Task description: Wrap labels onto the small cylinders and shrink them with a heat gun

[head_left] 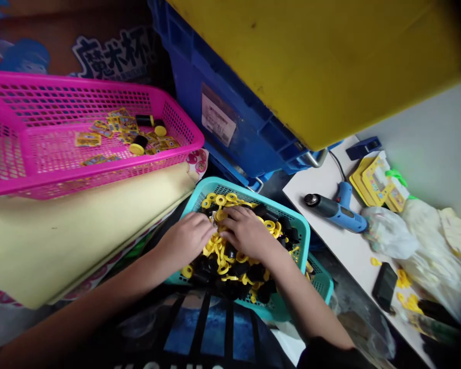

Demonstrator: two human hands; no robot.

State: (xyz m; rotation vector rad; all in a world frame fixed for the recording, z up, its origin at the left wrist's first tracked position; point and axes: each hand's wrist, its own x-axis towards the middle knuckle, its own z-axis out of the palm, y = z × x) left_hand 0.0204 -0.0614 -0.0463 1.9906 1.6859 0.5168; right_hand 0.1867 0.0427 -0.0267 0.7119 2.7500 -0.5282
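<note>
A turquoise basket (302, 241) in front of me holds many yellow plastic pieces (215, 248) with round ring ends, mixed with black cylinders (238, 269). Over its left part, my left hand (192, 236) is closed, its fingertips pinched together close to the other hand. My right hand (248, 230) reaches in from the right with curled fingers, at a yellow ring piece (220, 215). Both sets of fingertips nearly meet there; what lies between them is mostly hidden.
At left, a pink basket (19, 177) holds printed yellow packets (121, 123) and several black cylinders with yellow ends. Blue crates (230, 107) rise behind. A white table (315, 179) at right carries a blue heat gun (340, 212), plastic bags (392, 233) and a black box (384, 287).
</note>
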